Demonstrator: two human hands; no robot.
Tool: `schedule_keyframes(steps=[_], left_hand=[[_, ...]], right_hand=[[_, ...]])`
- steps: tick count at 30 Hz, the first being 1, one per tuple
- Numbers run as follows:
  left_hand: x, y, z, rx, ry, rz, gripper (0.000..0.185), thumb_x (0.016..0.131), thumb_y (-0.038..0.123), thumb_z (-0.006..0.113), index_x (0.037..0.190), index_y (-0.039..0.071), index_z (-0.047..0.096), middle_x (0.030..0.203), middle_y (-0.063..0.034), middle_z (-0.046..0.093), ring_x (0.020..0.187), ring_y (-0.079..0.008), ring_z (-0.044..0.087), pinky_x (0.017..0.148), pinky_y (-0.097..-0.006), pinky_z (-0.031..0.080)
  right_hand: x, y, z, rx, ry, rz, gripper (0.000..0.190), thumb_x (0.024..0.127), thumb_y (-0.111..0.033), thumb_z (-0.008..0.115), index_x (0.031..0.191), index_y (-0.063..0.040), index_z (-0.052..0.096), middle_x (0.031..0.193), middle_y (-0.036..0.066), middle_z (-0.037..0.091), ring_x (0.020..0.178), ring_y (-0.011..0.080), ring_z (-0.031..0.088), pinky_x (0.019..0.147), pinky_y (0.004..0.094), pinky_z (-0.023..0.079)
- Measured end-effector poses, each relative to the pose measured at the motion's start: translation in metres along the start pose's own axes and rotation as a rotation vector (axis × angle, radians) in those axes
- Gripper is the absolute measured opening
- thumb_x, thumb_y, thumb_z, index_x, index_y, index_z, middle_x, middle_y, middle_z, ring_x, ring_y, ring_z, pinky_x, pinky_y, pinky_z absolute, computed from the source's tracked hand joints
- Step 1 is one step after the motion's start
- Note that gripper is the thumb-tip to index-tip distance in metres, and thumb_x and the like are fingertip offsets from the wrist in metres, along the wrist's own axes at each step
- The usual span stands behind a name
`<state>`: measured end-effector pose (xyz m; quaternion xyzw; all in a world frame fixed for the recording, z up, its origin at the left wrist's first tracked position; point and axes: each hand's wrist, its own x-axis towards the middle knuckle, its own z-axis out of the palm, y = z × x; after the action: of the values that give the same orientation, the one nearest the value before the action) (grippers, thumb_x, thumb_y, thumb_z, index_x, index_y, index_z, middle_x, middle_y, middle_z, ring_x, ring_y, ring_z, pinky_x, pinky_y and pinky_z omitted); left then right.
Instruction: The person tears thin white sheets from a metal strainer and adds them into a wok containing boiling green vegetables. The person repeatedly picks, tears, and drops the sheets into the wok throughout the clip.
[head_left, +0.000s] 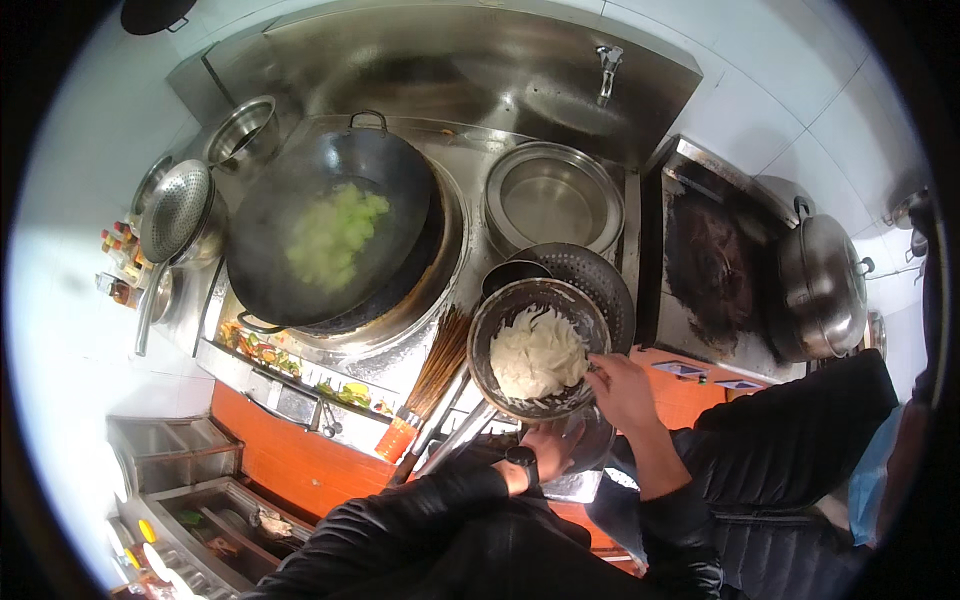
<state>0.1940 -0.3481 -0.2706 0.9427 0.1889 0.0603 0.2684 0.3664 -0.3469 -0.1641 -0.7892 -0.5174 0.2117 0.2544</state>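
Observation:
My right hand (622, 394) reaches to the right edge of a dark round pan (484, 379) with a long handle, its fingers at the pale, coated pieces of food (536, 356) inside. My left hand (551, 450), with a black watch on the wrist, is just below the pan, its fingers spread at a metal bowl (596, 442); whether it holds the bowl is unclear. To the left, a large black wok (259, 240) tilts on the burner with steaming green vegetable pieces (337, 236) in it. Behind the pan lie a dark perforated strainer (611, 296) and a dark ladle (514, 274).
A wide steel pot (555, 202) stands behind the strainer. A bamboo brush (442, 352) leans at the stove's front edge. At the left are a perforated skimmer (178, 206) and steel bowls (241, 135). A lidded pot (821, 289) and a person in black (795, 442) are at the right.

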Motion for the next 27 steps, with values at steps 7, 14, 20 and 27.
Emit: schedule_keyframes(steps=[7, 14, 20, 27], left_hand=[[-0.023, -0.017, -0.06, -0.158, 0.294, 0.206, 0.051, 0.069, 0.009, 0.071, 0.119, 0.006, 0.059, 0.11, -0.0101, 0.062, 0.093, -0.028, 0.06, 0.075, -0.038, 0.052], [-0.025, -0.041, -0.076, -0.028, 0.339, 0.01, 0.029, 0.073, 0.007, 0.057, 0.101, 0.001, 0.067, 0.101, -0.0085, 0.06, 0.088, -0.0269, 0.056, 0.079, -0.0346, 0.049], [-0.026, -0.044, -0.072, -0.001, 0.354, 0.041, 0.03, 0.073, 0.007, 0.058, 0.1, 0.0, 0.067, 0.098, -0.0082, 0.06, 0.086, -0.0256, 0.055, 0.077, -0.0333, 0.049], [-0.023, -0.046, -0.071, -0.064, 0.407, 0.035, 0.023, 0.076, 0.005, 0.06, 0.096, 0.002, 0.068, 0.095, -0.0091, 0.06, 0.086, -0.026, 0.056, 0.075, -0.0347, 0.05]], right_hand=[[0.065, -0.023, 0.046, -0.354, -0.241, 0.334, 0.049, 0.078, -0.045, 0.07, 0.092, 0.001, 0.069, 0.093, 0.023, 0.068, 0.089, 0.0387, 0.066, 0.08, 0.0434, 0.053], [0.054, -0.013, 0.061, -0.23, -0.182, 0.124, 0.035, 0.074, -0.027, 0.071, 0.1, -0.003, 0.07, 0.095, 0.021, 0.067, 0.09, 0.0381, 0.065, 0.081, 0.0431, 0.052], [0.032, -0.01, 0.058, -0.11, -0.248, -0.055, 0.032, 0.075, -0.017, 0.068, 0.104, -0.005, 0.07, 0.091, 0.021, 0.066, 0.089, 0.0382, 0.063, 0.08, 0.0438, 0.05], [0.029, -0.02, 0.058, -0.224, -0.209, -0.076, 0.025, 0.077, -0.011, 0.065, 0.101, -0.005, 0.07, 0.087, 0.021, 0.067, 0.085, 0.0383, 0.063, 0.079, 0.0438, 0.05]])
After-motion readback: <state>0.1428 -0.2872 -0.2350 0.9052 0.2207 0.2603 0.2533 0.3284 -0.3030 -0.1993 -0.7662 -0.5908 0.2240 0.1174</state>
